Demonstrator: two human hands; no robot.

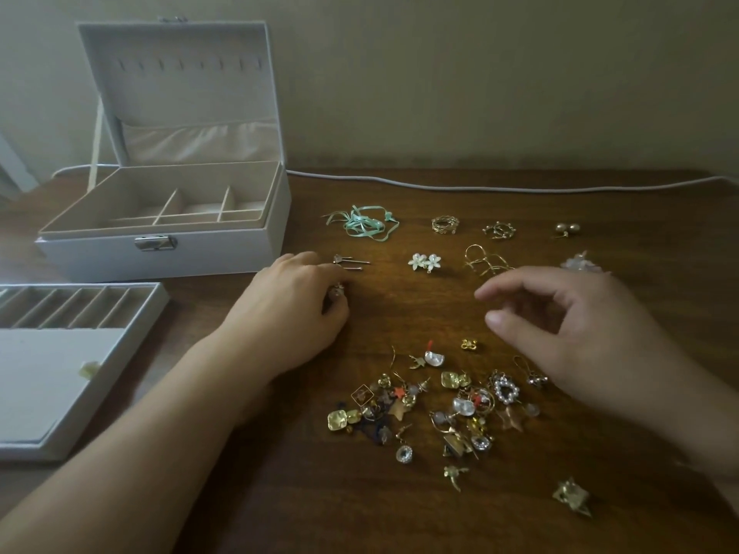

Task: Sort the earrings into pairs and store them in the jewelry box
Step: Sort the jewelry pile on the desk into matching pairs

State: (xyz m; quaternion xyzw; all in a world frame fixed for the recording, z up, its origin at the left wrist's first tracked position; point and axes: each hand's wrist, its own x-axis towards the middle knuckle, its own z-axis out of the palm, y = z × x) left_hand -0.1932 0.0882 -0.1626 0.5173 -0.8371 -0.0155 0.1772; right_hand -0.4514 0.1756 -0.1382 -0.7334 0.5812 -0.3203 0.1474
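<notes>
Here is the brown wooden worktop (400, 301), with a loose heap of unsorted earrings (436, 405) lying near the person, gold, pearl and crystal pieces all tangled together. One gold star-shaped earring (572, 497) sits apart at the near right.

Further back, pairs lie set out in rows: a mint-green ribbon pair (362, 223), gold rings (444, 225), a gold studded pair (499, 230), two round pearl studs (567, 229), white flower studs (424, 261), thin gold hoops (486, 261), and a pair of long pin studs (352, 262). A pale flower piece (580, 261) peeks out just behind the right hand.

The left hand (292, 309) rests on the worktop beside the pin studs, its grip curled in around a small sparkly earring (337, 290) pinched at the fingertips. The right hand (576, 329) hovers above the heap, thumb and forefinger apart in a loose, open grip, with nothing between them.

At the left rear stands the white jewelry box (168, 249), lid up, its cream dividers showing and its silver clasp facing forward. In front of it, at the left edge, lies the lifted-out tray (60, 393) with slotted rows at its far end. A white cable (480, 188) runs along the wall behind.
</notes>
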